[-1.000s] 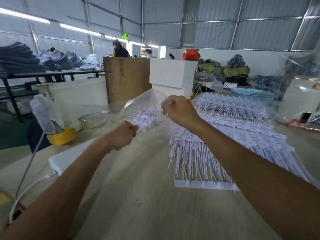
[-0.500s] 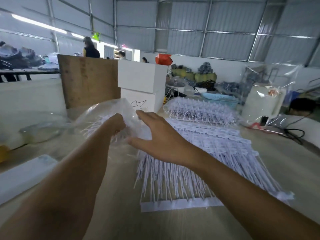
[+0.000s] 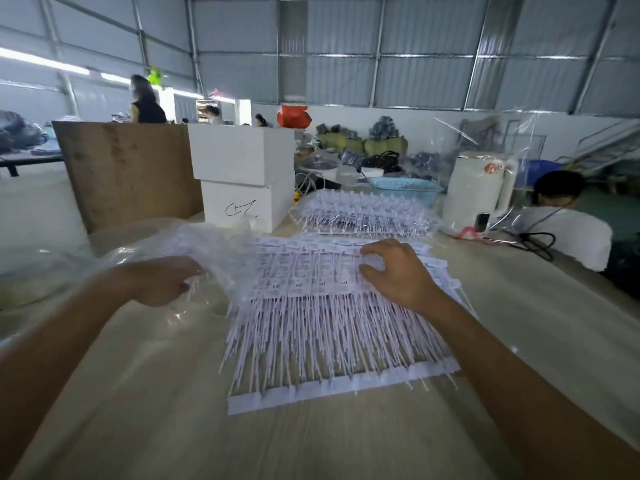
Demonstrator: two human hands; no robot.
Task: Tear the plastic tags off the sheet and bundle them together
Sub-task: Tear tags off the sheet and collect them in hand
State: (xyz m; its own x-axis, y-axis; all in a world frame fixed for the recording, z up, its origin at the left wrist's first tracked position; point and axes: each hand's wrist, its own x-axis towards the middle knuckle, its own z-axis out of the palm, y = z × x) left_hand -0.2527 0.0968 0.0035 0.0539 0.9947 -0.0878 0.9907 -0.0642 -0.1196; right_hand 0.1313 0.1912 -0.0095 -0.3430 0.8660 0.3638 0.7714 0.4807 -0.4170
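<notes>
Both hands at the tag sheet on the surface.
Sheet of plastic tags lies flat, centre. Right hand, fingers curled, presses on the sheet's far right part. Left hand grips a clear plastic bag with loose tags, just left of the sheet.

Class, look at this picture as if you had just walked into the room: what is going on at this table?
A person is working through sheets of white plastic tags stacked on a wooden table. The right hand rests on the printed top end of the stack, fingers curled on the tags. The left hand grips a clear plastic bag with loose tags inside, beside the stack. More tag sheets lie further back, near two white boxes.
</notes>
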